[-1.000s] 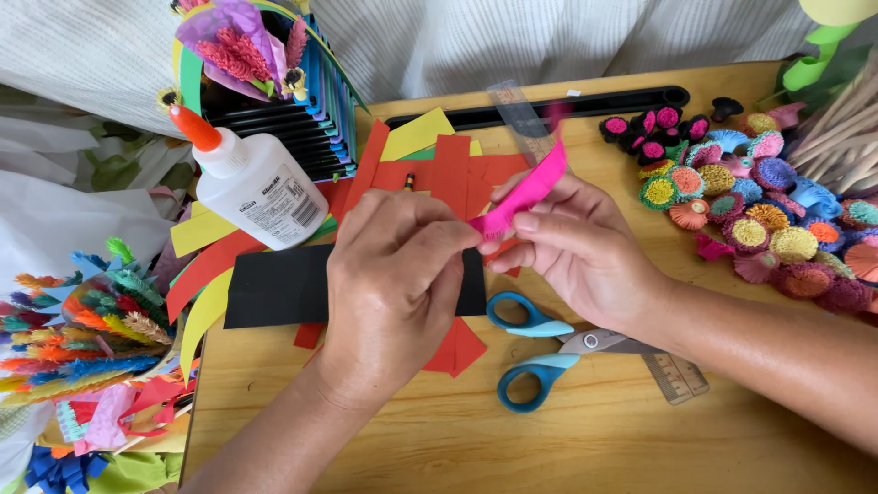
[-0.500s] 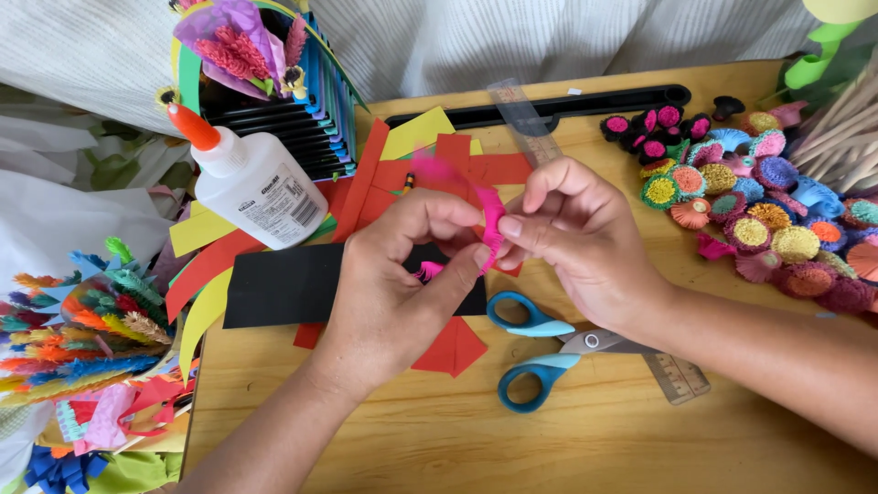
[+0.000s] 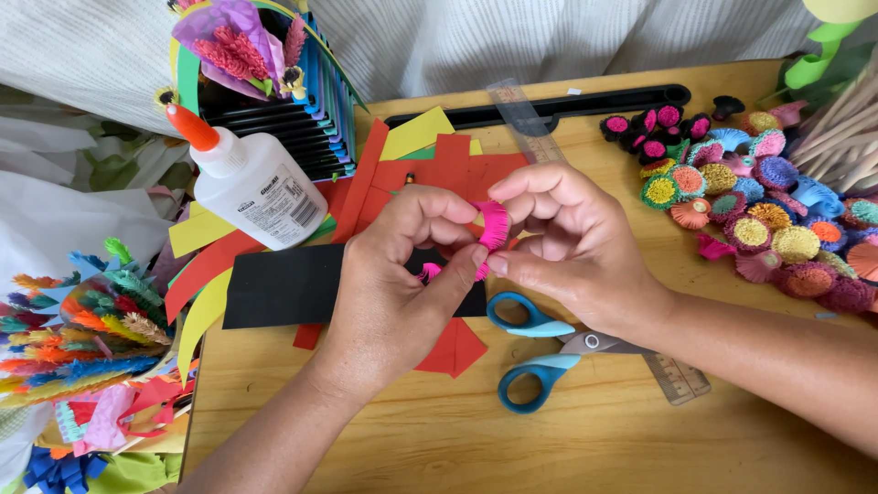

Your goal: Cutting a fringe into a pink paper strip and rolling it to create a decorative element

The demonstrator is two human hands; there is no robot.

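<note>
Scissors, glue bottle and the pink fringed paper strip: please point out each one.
scissors [image 3: 540,352], head view, on the blue handles.
glue bottle [image 3: 259,189], head view, on the white body.
pink fringed paper strip [image 3: 494,224], head view, on the fringed edge.

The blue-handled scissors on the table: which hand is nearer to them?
Right. The right hand hovers just above the blue-handled scissors, its wrist over the blades; the left hand is further left, over the black paper.

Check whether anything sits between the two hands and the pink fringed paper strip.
Nothing visible does. The left hand and the right hand both already pinch the pink fringed strip directly with their fingertips, above the black paper sheet. The blue-handled scissors lie apart, below.
</note>
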